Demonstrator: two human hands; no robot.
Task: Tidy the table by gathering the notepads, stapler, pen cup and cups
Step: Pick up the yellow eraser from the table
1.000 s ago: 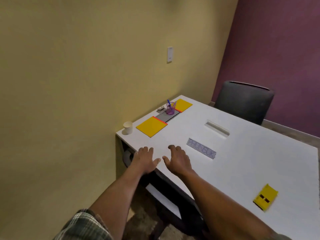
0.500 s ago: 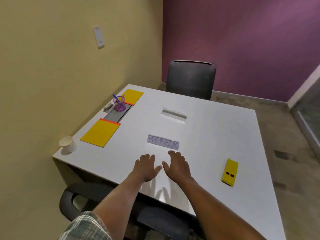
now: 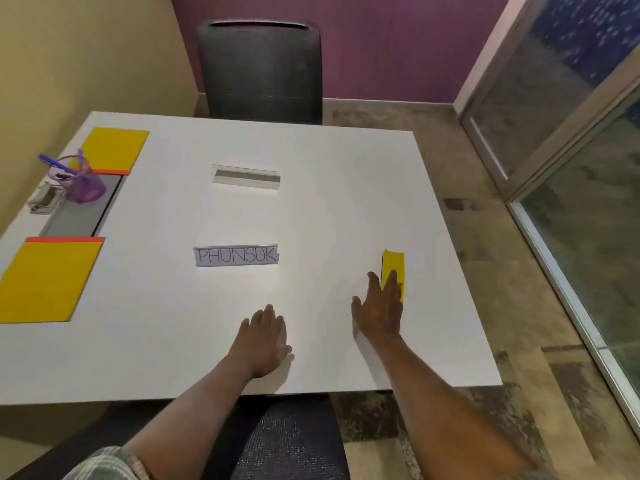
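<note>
— What's on the white table (image 3: pixel 329 202)?

— Down the left edge there are two yellow pads with orange strips. The far notepad (image 3: pixel 110 150) and the near notepad (image 3: pixel 45 282) have a grey panel (image 3: pixel 81 216) set into the top between them.

— Anything on the panel?

— A purple pen cup (image 3: pixel 83 187) holding a blue pen (image 3: pixel 57 164), with a stapler (image 3: pixel 43 202) just beside it (small, grey, blurred).

— And the middle?

— A clear stand (image 3: pixel 246 177) farther off, and a name card (image 3: pixel 236 255) reading PHUNSUK lying flat nearer.

— The right side?

— A small yellow box (image 3: pixel 393 263), with the right hand (image 3: pixel 379 313) resting straight fingers on its near end. The left hand (image 3: pixel 259 341) lies flat near the front edge.
</note>
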